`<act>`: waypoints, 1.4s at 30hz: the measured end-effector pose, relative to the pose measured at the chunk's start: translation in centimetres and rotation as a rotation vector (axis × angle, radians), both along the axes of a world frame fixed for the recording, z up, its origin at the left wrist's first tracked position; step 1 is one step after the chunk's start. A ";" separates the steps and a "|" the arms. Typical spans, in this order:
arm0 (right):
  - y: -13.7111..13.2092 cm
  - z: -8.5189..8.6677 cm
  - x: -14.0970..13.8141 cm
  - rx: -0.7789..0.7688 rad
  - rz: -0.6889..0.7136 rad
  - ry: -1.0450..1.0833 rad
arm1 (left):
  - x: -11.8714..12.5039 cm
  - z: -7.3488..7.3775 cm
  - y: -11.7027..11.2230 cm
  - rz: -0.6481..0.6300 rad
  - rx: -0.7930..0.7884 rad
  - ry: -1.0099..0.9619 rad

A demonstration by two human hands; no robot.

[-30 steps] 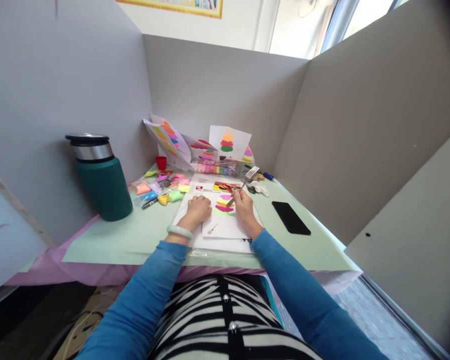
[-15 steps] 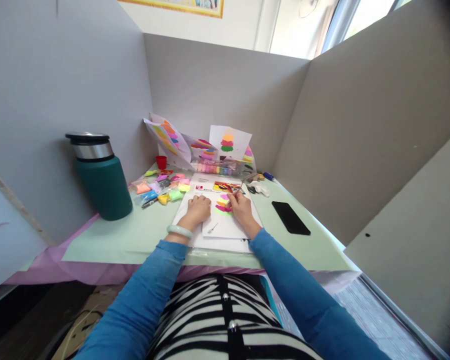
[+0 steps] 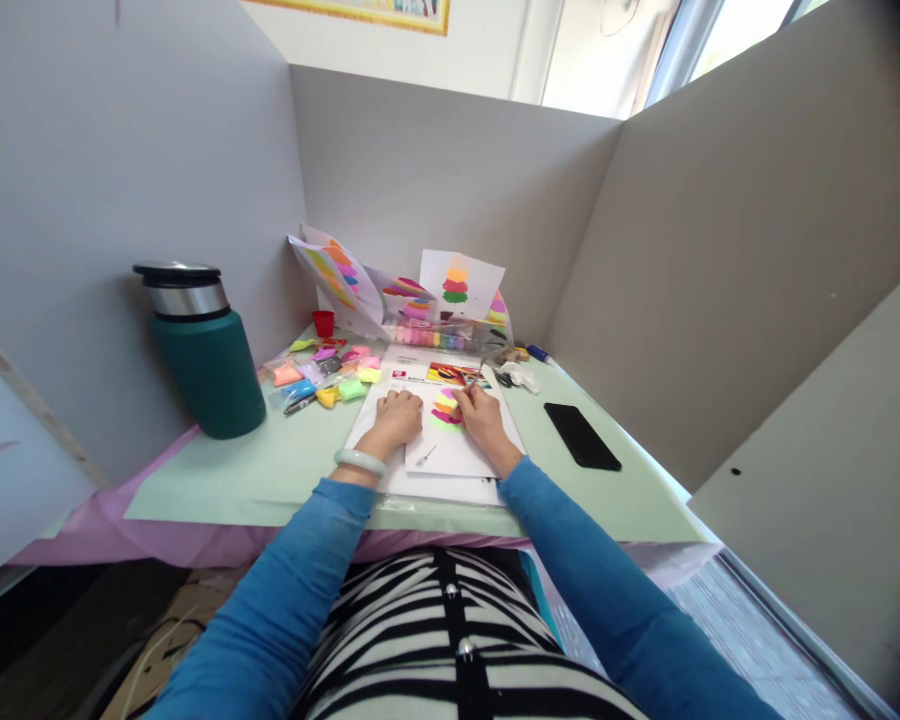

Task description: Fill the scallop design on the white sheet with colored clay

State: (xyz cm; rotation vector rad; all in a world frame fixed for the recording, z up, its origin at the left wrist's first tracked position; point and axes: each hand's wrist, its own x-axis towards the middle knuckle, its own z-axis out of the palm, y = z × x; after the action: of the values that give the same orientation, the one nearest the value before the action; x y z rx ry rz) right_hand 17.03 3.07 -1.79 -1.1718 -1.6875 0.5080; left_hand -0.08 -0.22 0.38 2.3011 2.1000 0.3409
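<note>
My right hand (image 3: 481,415) pinches a slim modelling tool (image 3: 489,376) with a pale flat end, held over bands of coloured clay (image 3: 447,406) in yellow, orange, pink and magenta. The clay is spread on a small white sheet (image 3: 450,460), which has a little dark sketch near its lower left. Resting on the sheet's left edge is my left hand (image 3: 396,415), fingers bent and laid down on the paper, with nothing seen in it. Beneath lies a larger white pad (image 3: 367,420) with a printed picture at its top. The tool's tip is partly hidden by my fingers.
Several bags of coloured clay (image 3: 330,375) lie at the left, beside a black marker (image 3: 300,405) and a red cup (image 3: 323,323). A green bottle (image 3: 210,370) stands far left, a black phone (image 3: 581,436) lies right. Finished sheets (image 3: 461,285) lean against the grey partition (image 3: 450,170).
The tool in my right hand has turned slightly, so its pale flat side shows more. My left hand stays in place on the paper.
</note>
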 end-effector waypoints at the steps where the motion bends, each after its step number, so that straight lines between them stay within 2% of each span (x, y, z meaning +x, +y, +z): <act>1: 0.0 0.0 0.0 0.001 0.002 -0.006 | 0.0 0.0 0.0 0.000 0.000 -0.002; 12: -0.4 0.7 -0.2 0.005 -0.009 -0.155 | 0.0 0.1 -0.1 0.003 -0.010 0.002; 29: -1.1 0.8 0.0 0.031 0.082 -0.090 | 0.1 0.1 -0.2 0.002 -0.008 0.003; 42: -1.6 0.9 0.0 0.045 0.088 -0.148 | 0.1 0.2 -0.2 0.009 -0.012 0.000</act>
State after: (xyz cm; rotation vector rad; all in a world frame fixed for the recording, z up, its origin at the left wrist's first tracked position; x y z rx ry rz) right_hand 17.00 1.44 -0.86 -1.1295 -1.8743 0.4439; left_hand 0.07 -0.45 0.61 2.2863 2.1066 0.3275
